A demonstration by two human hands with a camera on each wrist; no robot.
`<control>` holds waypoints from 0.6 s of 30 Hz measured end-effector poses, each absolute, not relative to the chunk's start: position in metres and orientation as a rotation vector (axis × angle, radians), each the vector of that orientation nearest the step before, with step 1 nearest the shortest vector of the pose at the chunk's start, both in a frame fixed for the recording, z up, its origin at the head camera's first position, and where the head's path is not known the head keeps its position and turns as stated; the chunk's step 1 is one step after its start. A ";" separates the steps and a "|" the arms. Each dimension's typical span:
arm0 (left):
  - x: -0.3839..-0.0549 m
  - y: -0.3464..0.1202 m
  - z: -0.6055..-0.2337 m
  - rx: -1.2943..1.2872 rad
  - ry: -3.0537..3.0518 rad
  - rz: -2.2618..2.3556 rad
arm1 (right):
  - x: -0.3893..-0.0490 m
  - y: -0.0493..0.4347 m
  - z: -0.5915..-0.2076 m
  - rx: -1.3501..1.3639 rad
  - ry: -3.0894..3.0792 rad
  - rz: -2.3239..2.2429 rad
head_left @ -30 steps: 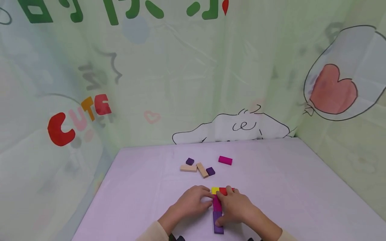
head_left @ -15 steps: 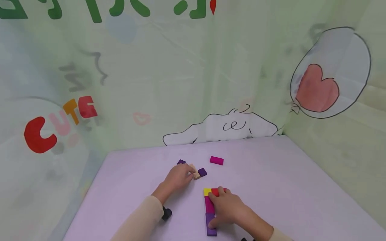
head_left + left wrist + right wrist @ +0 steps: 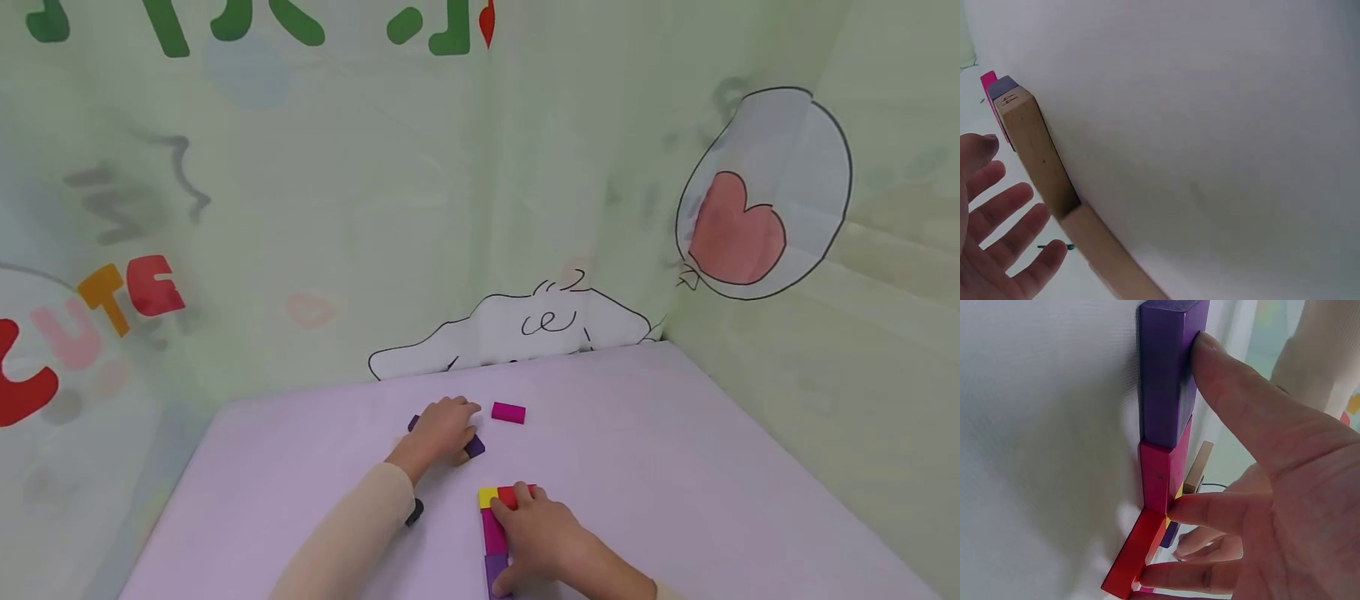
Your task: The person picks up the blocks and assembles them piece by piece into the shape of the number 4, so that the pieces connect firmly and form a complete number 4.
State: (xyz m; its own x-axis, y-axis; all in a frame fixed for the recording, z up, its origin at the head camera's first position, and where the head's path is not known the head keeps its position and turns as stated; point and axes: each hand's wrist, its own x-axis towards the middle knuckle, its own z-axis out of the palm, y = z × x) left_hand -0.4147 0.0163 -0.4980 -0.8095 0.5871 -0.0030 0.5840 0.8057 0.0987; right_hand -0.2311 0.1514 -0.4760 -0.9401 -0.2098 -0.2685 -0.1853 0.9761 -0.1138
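Fingers spread, right hand (image 3: 542, 537) presses coloured blocks (image 3: 492, 533) (likely keeping alignment); left hand (image 3: 441, 430), likewise, reaches toward table's (image 3: 675, 467) far edge.

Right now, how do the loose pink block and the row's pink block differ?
Place: the loose block lies apart, farther back; the row block sits between the yellow block and the long purple block.
Pose: the loose block lies roughly crosswise; the row block runs roughly front to back.
Shared: both are pink and longer than wide.
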 end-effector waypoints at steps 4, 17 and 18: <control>-0.423 0.025 -0.504 0.944 2.943 0.209 | -0.230 0.148 -0.475 -0.280 2.834 -0.112; -0.428 0.049 -0.504 1.060 2.968 0.063 | -0.229 0.141 -0.479 -0.233 2.794 -0.105; -0.429 0.052 -0.503 1.071 2.970 0.067 | -0.229 0.142 -0.478 -0.223 2.793 -0.106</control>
State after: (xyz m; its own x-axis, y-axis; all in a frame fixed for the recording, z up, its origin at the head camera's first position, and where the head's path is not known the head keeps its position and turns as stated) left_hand -0.4288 0.0516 -0.5030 -0.7699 0.6375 0.0295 0.6382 0.7691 0.0345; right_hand -0.2295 0.1421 -0.4775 -0.9312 -0.1663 -0.3243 -0.1412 0.9850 -0.0997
